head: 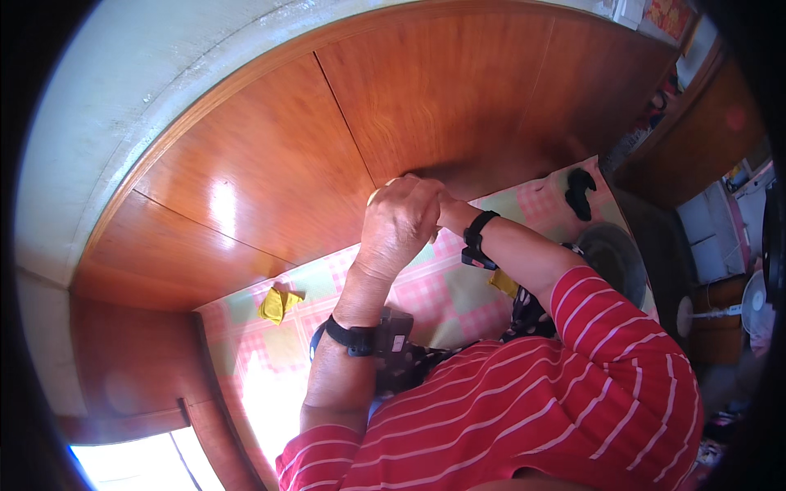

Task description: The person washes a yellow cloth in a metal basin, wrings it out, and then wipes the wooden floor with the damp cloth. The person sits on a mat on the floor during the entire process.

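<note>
My left hand (400,222) is raised in front of me with its back to the camera and its fingers curled. A small pale yellow thing (373,196) peeks out at its far edge; too little shows to tell what it is. My right hand (450,210) meets the left one from the right and is mostly hidden behind it. Whether it also grips the pale thing is hidden. Both wrists wear black straps with small dark devices. Beneath the hands lies a pink and green checked cover (424,301).
A crumpled yellow cloth (278,305) lies at left, with another yellow piece (504,283) by my right forearm. Farther right are a black cloth item (578,195) and a round grey basin (614,261). Wooden panels (264,178) rise along the far edge. A fan (756,296) stands far right.
</note>
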A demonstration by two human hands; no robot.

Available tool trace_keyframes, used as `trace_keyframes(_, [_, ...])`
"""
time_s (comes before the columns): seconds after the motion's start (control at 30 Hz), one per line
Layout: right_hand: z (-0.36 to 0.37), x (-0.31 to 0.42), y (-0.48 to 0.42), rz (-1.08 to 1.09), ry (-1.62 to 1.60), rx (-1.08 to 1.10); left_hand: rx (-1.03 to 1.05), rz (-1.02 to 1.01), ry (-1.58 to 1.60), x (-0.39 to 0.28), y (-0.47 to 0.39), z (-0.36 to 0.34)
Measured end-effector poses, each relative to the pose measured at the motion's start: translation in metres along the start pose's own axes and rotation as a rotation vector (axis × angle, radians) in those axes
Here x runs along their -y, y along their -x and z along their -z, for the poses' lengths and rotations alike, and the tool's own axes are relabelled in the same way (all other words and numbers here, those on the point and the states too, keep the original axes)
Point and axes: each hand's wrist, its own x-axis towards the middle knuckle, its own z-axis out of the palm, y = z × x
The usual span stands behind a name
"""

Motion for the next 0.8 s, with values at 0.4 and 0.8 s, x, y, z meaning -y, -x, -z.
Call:
trace_keyframes(0.4, [0.063,0.114,0.007,0.671,0.158,-0.898,-0.273,0.129,0.041,-0.001,-0.007,-0.001])
trace_keyframes(0.8, [0.068,0.147,0.046,0.325,-0.501,-0.005,-0.376,0.253,0.367,0.002,-0.035,-0.029])
